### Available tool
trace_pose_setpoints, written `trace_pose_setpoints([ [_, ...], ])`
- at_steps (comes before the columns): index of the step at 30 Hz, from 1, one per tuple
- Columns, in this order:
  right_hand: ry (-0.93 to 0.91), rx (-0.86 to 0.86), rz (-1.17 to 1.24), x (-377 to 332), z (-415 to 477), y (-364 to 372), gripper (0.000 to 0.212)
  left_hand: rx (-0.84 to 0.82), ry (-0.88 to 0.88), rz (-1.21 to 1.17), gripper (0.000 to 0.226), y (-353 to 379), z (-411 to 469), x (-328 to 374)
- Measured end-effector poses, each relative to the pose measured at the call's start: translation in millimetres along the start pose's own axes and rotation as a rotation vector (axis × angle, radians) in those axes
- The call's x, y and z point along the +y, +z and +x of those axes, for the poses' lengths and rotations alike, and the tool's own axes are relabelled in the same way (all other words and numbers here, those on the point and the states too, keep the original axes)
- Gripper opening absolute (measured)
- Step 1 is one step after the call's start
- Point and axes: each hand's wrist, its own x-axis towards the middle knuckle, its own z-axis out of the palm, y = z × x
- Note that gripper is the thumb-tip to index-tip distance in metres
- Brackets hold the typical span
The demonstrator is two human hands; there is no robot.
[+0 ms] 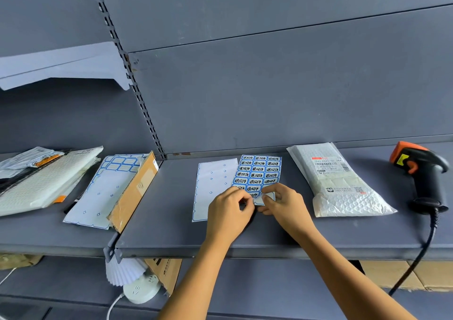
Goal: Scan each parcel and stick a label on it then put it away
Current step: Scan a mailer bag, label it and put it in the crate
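A sheet of blue-bordered labels [259, 170] with black handwriting lies flat on the grey shelf [171, 233]. At its near edge my left hand [229, 214] pinches a label with curled fingers. My right hand [282, 204] pinches the sheet's lower right corner, holding it down. A white bubble-mailer parcel [335, 182] with a printed shipping label lies just right of the sheet. Further right, an orange and black barcode scanner [424, 172] rests on the shelf, its cable hanging over the front edge.
An empty label backing sheet [213, 184] lies left of the label sheet. On the left shelf section sit another used sheet [103, 192], a flat cardboard box [137, 192] and stacked mailers [41, 177]. Below are cardboard boxes [392, 275] and a white power strip [141, 289].
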Motion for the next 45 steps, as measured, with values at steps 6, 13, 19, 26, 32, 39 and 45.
trace_pose_setpoints([
  [6, 0.020, -0.001, 0.010, 1, 0, 1, 0.013, -0.024, -0.130, -0.134, 0.008, -4, 3, 0],
  [13, 0.024, -0.008, 0.002, 0, 0, 1, 0.010, -0.017, -0.207, -0.214, 0.010, -6, 4, -1],
  [19, 0.015, -0.011, -0.027, 2, 1, 0, 0.009, -0.004, -0.274, -0.259, 0.011, -8, 5, -2],
  [26, 0.006, -0.029, -0.032, 2, 1, 0, 0.012, 0.004, -0.323, -0.285, 0.011, -10, 5, 0],
  [32, -0.003, -0.035, -0.047, 1, 1, 0, 0.012, 0.002, -0.332, -0.304, 0.012, -11, 5, 1],
  [39, -0.022, -0.047, -0.085, 0, 0, -1, 0.012, 0.029, -0.341, -0.318, 0.013, -12, 5, 3],
  [45, -0.166, 0.049, -0.239, 1, -1, 4, 0.020, 0.086, -0.383, -0.342, 0.013, -13, 6, 3],
])
